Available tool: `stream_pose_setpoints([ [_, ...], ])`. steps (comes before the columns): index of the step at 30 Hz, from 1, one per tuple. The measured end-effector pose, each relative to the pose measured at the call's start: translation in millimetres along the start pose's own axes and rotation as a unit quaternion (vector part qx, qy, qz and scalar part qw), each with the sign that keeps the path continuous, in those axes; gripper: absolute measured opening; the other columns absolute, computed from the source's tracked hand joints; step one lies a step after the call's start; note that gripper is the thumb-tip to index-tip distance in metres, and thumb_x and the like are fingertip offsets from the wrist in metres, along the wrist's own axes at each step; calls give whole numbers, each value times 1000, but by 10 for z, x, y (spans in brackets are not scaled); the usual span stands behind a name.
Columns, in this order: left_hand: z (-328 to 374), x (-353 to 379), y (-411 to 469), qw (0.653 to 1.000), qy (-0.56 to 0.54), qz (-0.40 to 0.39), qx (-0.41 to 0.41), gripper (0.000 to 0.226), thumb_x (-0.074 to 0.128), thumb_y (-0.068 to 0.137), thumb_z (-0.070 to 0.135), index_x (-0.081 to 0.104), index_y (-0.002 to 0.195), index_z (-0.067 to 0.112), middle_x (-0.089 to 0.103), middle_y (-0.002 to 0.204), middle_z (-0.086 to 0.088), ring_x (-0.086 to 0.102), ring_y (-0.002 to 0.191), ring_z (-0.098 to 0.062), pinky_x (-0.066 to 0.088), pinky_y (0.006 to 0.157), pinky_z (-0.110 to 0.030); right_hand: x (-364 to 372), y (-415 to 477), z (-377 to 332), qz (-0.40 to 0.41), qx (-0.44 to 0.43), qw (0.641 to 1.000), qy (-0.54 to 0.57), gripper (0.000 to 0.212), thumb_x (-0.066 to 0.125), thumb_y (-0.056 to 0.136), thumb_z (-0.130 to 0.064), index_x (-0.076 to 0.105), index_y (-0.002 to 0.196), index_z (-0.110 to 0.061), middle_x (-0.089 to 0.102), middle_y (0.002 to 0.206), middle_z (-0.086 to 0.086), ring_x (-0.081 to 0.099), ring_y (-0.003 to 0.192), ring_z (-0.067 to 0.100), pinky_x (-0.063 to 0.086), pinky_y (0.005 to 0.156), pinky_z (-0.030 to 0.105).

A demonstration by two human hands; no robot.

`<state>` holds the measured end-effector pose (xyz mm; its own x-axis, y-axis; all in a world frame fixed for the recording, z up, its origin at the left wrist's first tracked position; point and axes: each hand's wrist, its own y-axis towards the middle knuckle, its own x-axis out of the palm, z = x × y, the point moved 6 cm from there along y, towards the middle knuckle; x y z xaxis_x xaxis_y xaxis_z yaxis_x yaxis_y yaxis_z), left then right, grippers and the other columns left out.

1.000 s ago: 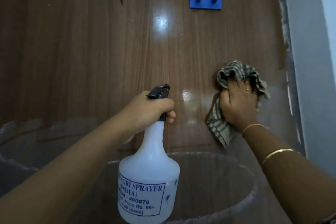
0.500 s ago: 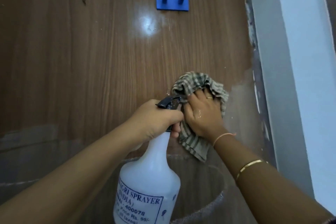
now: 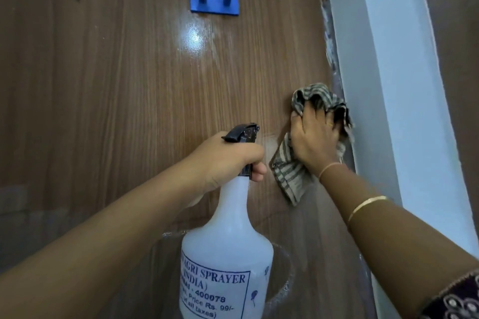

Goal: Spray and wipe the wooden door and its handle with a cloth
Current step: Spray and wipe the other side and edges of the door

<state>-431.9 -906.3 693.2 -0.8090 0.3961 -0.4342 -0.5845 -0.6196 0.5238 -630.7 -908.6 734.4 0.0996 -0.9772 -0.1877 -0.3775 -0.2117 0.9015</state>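
Pressing striped cloth (image 3: 288,176) to glossy brown door (image 3: 129,85): right hand (image 3: 313,137), fingers bunching it. Left hand (image 3: 228,159) grips white bottle (image 3: 228,248), labelled "AGRI SPRAYER (INDIA)".

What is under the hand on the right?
A striped cloth, bunched under the right hand, shows above the fingers and below the palm. It lies against the door. The wood beneath it is covered.
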Motion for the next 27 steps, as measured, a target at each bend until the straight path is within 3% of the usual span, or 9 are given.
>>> stream_pose_setpoints([
  [5,-25,-17,36,1000,18,-3,-8,19,52,53,17,68,43,19,69,57,-4,70,62,-20,52,93,-51,-69,216,49,-10,-23,1000,14,47,31,101,-34,31,145,-17,33,150,12,15,143,36,7,113,51],
  [10,-274,2,15,999,25,-27,-29,21,50,52,15,68,42,22,69,56,-2,70,59,-15,53,85,-42,-49,-203,225,51,-95,994,2,55,27,90,-39,52,126,-7,53,128,18,40,125,36,31,101,49],
  [12,-352,13,1,998,27,-38,-40,15,55,47,18,69,43,21,70,57,-2,71,61,-15,53,85,-42,-12,-397,339,49,-105,993,5,54,27,89,-38,56,120,-6,57,122,17,44,119,36,34,96,47],
  [18,-456,25,-72,997,21,-58,-43,18,59,30,29,69,44,22,70,58,-2,71,62,-14,52,88,-42,33,-745,485,51,-77,996,6,48,29,88,-35,59,109,-4,63,105,18,50,109,38,36,95,49],
  [23,-478,-73,-180,999,23,-32,-34,10,60,40,21,69,44,20,70,58,-4,71,62,-17,51,94,-49,176,-886,228,25,-30,999,-20,53,29,87,-37,55,121,-8,59,121,18,43,123,39,19,109,55],
  [27,-438,-98,-290,1000,9,-12,-22,18,61,33,29,69,45,18,69,58,-6,70,63,-20,50,96,-52,367,-1063,-238,13,-88,996,-24,47,38,83,-35,60,115,-9,63,115,17,52,115,38,24,102,48],
])
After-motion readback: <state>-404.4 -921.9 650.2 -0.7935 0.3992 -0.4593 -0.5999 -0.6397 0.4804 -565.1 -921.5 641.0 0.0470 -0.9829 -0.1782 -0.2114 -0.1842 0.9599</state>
